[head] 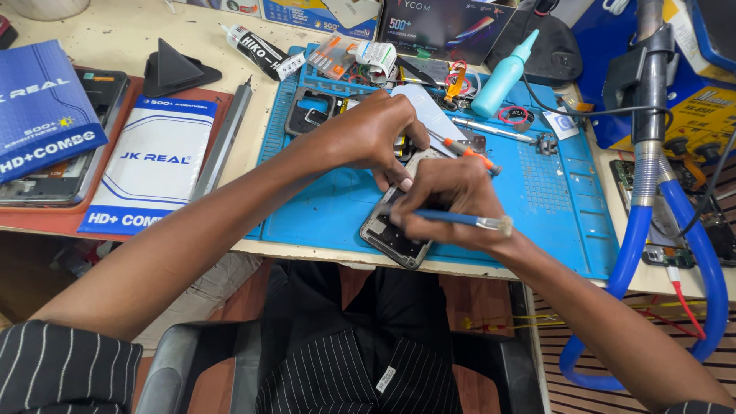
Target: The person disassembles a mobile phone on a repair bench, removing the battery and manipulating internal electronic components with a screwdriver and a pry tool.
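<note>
Fingers of the right hand (452, 195) are closed around a blue-handled brush (460, 219) and an orange-tipped screwdriver (469, 154). Left hand (373, 132) presses its fingertips onto the top end of an opened phone (392, 232), pinning it down. Phone lies at lower centre of the frame, on the blue work mat (537, 192), near its front edge. A teal squeeze bottle (503, 75) stands upper right of centre.

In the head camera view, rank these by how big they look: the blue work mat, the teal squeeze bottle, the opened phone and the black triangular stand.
1. Blue work mat
2. Opened phone, partly hidden by the hands
3. Black triangular stand and teal squeeze bottle look alike; the bottle is longer but slimmer, so I won't rank them.
</note>
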